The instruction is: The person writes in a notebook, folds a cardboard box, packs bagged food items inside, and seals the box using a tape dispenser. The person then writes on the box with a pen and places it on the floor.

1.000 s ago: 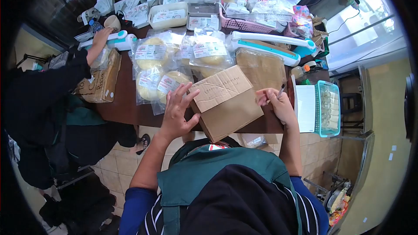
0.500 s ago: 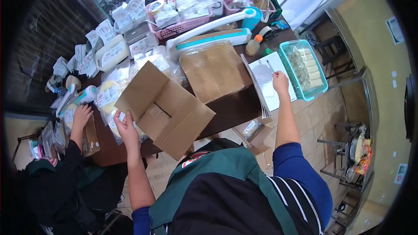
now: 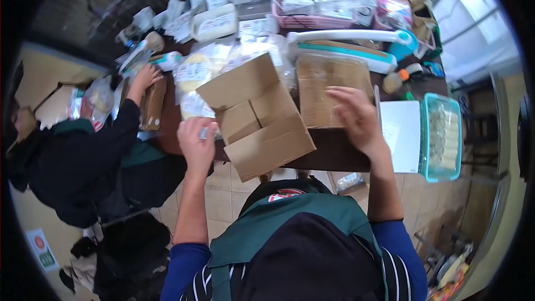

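In the head view, a small cardboard box (image 3: 241, 120) stands open at the table's front edge, its flaps spread. Just left of it is my left hand (image 3: 196, 147), fingers curled around something small and pale that I cannot make out. My right hand (image 3: 358, 120) has its fingers apart and holds nothing, in front of the plastic-wrapped carton (image 3: 315, 86). Bags of round, pale, labelled items (image 3: 195, 72) lie behind the open box. To the right of my right hand is a white notebook (image 3: 404, 128) with a slip of paper on it.
A turquoise basket (image 3: 428, 161) of wrapped rolls sits at the right end. Behind are a long white-and-turquoise sealer (image 3: 345, 36), a pink basket (image 3: 315, 21) and an orange-capped bottle (image 3: 393, 82). At left, a co-worker's hand (image 3: 146, 76) is over another carton (image 3: 151, 106).
The box has been turned open, its flaps now spread. The pen is out of my right hand, which has moved back from the notebook towards the wrapped carton. The view has swung right, then back.
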`<state>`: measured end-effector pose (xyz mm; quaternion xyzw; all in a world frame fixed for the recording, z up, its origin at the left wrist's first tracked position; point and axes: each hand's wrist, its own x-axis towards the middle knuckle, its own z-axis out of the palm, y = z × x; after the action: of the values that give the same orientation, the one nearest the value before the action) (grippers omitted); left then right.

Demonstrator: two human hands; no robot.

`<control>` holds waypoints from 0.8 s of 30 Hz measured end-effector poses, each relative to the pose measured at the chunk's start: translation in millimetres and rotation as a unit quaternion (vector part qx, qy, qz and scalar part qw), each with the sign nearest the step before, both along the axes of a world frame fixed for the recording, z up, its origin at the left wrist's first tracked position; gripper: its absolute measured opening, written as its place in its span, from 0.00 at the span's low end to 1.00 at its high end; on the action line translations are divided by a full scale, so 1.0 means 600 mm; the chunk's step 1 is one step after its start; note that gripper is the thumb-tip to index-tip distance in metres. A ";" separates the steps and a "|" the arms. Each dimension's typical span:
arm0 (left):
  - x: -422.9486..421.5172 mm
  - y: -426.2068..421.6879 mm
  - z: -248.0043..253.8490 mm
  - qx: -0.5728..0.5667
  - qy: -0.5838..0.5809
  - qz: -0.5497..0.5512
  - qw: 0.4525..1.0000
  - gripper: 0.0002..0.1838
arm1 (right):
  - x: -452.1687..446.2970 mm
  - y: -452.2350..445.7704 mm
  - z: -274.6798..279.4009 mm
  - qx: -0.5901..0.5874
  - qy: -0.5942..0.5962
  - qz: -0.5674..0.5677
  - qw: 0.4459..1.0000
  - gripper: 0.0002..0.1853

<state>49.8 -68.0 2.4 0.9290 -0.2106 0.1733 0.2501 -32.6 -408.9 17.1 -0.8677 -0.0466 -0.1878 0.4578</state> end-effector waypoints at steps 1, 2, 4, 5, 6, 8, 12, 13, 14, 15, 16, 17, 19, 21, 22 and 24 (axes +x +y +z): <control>-0.009 -0.010 0.005 0.046 -0.001 -0.021 0.999 0.13 | 0.023 0.027 0.006 -0.089 -0.038 0.080 0.992 0.20; -0.017 -0.013 0.001 0.060 0.008 -0.028 0.998 0.18 | 0.037 0.063 0.010 -0.124 -0.041 0.116 0.985 0.21; -0.031 -0.023 0.005 0.033 0.058 -0.062 0.996 0.24 | 0.052 0.099 0.007 -0.160 -0.050 0.159 0.973 0.22; -0.034 -0.024 0.003 0.001 0.090 -0.081 0.993 0.26 | 0.061 0.105 0.006 -0.199 0.001 0.212 0.957 0.20; -0.039 -0.019 0.005 0.000 0.085 -0.073 0.994 0.26 | 0.068 0.112 0.009 -0.238 0.051 0.262 0.934 0.19; -0.046 -0.010 0.012 -0.282 0.380 -0.166 0.865 0.27 | 0.065 0.103 0.043 -0.206 0.087 0.330 0.917 0.18; -0.047 -0.025 0.040 -0.127 0.355 -0.334 0.864 0.23 | 0.059 0.080 0.103 -0.083 0.177 0.569 0.798 0.10; -0.057 -0.046 0.031 -0.023 0.255 -0.333 0.907 0.20 | 0.070 0.085 0.097 -0.089 0.176 0.574 0.795 0.10; -0.066 -0.063 0.022 0.083 0.150 -0.322 0.931 0.19 | 0.086 0.092 0.079 -0.044 0.202 0.545 0.812 0.10; -0.072 -0.072 0.008 0.078 0.142 -0.315 0.935 0.19 | 0.101 0.099 0.063 -0.001 0.225 0.515 0.827 0.10; -0.077 -0.080 -0.010 0.097 0.111 -0.296 0.944 0.19 | 0.113 0.111 0.052 -0.039 0.214 0.503 0.837 0.09; -0.081 -0.085 -0.016 0.118 0.080 -0.274 0.951 0.20 | 0.121 0.117 0.025 -0.051 0.208 0.511 0.833 0.09; -0.083 -0.089 -0.012 0.120 0.065 -0.258 0.957 0.18 | 0.139 0.134 -0.029 -0.211 0.006 0.521 0.827 0.08; -0.085 -0.082 -0.030 0.141 0.074 -0.266 0.951 0.18 | 0.150 0.147 -0.048 -0.246 -0.045 0.526 0.813 0.07; -0.088 -0.081 -0.037 0.166 0.074 -0.262 0.948 0.19 | 0.154 0.149 -0.054 -0.270 -0.080 0.516 0.809 0.07; -0.096 -0.087 -0.024 0.220 0.067 -0.250 0.940 0.20 | 0.160 0.154 -0.049 -0.303 -0.071 0.521 0.795 0.07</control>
<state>-7.7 -120.4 -11.8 0.8875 -0.4522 -0.0079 0.0884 63.1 -316.6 -12.2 -0.7909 -0.5786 0.0414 0.1950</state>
